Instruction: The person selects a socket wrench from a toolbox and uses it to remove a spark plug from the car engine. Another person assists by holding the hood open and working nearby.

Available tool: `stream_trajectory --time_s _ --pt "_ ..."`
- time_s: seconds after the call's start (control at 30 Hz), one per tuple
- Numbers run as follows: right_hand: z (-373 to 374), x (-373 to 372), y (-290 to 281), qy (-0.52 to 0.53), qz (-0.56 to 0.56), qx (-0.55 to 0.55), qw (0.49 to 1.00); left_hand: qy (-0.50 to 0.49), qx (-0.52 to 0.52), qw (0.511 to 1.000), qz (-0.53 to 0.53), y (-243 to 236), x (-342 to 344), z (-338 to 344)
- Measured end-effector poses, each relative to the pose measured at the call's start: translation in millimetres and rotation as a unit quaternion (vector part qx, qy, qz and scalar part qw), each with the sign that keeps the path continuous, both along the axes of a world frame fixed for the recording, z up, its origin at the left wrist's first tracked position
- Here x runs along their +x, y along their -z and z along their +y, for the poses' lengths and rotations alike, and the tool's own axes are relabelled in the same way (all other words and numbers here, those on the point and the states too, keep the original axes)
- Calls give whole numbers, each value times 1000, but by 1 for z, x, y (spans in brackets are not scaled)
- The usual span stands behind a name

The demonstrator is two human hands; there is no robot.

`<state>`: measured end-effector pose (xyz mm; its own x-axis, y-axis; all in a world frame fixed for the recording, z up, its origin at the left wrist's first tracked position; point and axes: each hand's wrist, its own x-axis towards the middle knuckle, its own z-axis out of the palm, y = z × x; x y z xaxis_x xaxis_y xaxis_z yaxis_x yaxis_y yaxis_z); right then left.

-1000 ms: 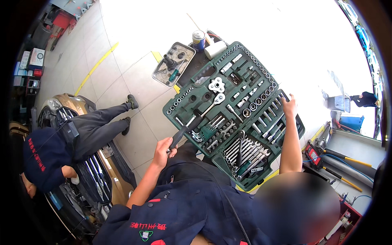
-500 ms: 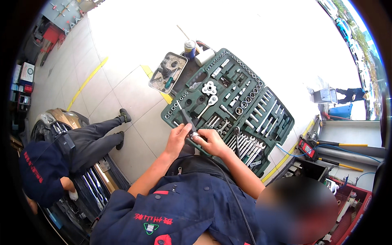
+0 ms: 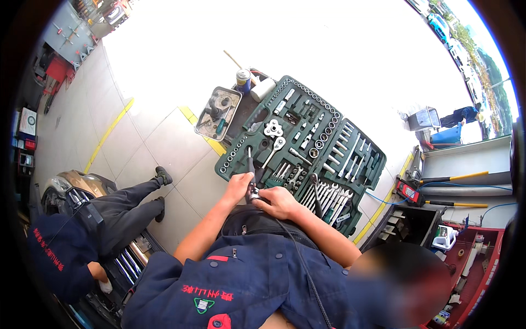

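Close to my waist, both hands are together on one slim tool with a black handle (image 3: 251, 165) and a thin metal shaft pointing away from me; its exact kind is unclear. My left hand (image 3: 236, 188) is closed around the handle's left side. Fingers of my right hand (image 3: 278, 202) are closed at its near end, on a silvery metal part (image 3: 253, 192) partly hidden by the fingers. Just beyond lies an opened green socket set case (image 3: 230, 159), holding a ratchet (image 3: 276, 147), several sockets and a row of combination wrenches (image 3: 334, 200).
Left of the case sits a metal tray (image 3: 204, 130) with loose parts and a screwdriver. A spray can (image 3: 243, 82) and white roll (image 3: 263, 90) stand behind it. Another person (image 3: 66, 247) bends over at the left. A red tool drawer (image 3: 485, 268) is at the right.
The tool has swung from leaning left to pointing nearly straight away from me. My hands have moved slightly nearer my body, and the whole view has shifted a little.
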<state>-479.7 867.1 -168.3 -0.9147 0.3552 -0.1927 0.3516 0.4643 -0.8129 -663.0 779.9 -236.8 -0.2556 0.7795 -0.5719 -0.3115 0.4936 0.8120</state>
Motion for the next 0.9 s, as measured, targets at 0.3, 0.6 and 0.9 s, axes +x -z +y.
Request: stream_trajectory --time_s 0.3,0.6,0.9 --pt "31 -70 87 305 -85 -511 799 -40 15 996 74 19 -29 -19" --pt "28 -128 133 439 -16 -616 654 -39 27 994 95 3 -20 -38" --pt "6 -127 143 262 -113 -607 742 -25 1 975 219 4 -22 -46"
